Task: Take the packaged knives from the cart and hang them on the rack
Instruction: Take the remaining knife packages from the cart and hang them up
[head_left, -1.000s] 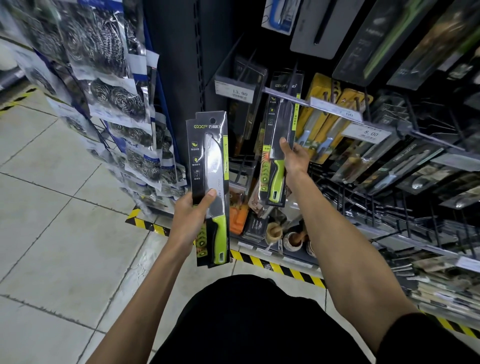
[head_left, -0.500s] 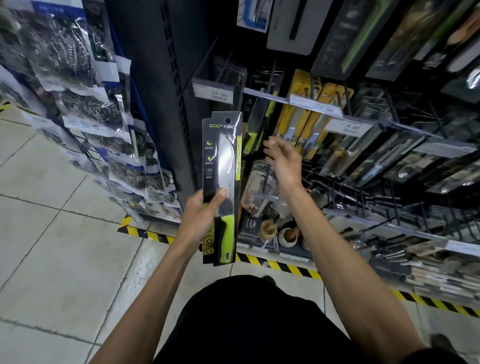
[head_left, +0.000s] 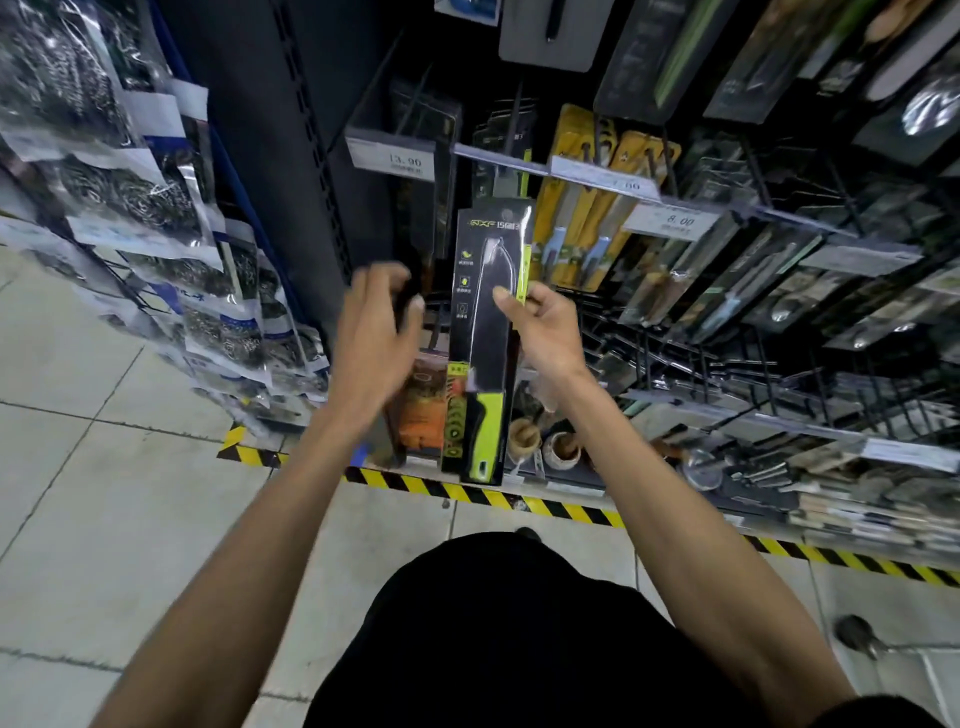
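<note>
Pale floor tiles (head_left: 104, 519) fill the lower left of the frame, and a strip of yellow-and-black hazard tape (head_left: 467, 491) runs along the foot of a shop shelf. At the bottom centre is the person's black clothing (head_left: 493, 623), with both bare forearms reaching up from it.

At mid-frame the right hand (head_left: 545, 322) holds the packaged knife (head_left: 483, 332) upright by its right edge, thumb pressed on the front of the card and fingers curled behind it. The pack is black, with a dark blade and a lime-green handle (head_left: 485, 431) at its lower end, and it is raised in front of the rack (head_left: 675, 353), not yet on a hook. Just to its left, apart from the pack, is the left hand (head_left: 376, 332), blurred, fingers loosely bent and nothing seen in it.

Behind the pack's lower end sit an orange package (head_left: 421, 410) and two small brown pots (head_left: 563, 447) on the bottom shelf. Farther back, wire hooks carry rows of packaged knives, among them yellow packs (head_left: 576, 218) at upper centre. Price tags read 13.90 (head_left: 400, 158) and 8.00 (head_left: 675, 221). Bags of steel scourers (head_left: 130, 197) hang at the upper left.
</note>
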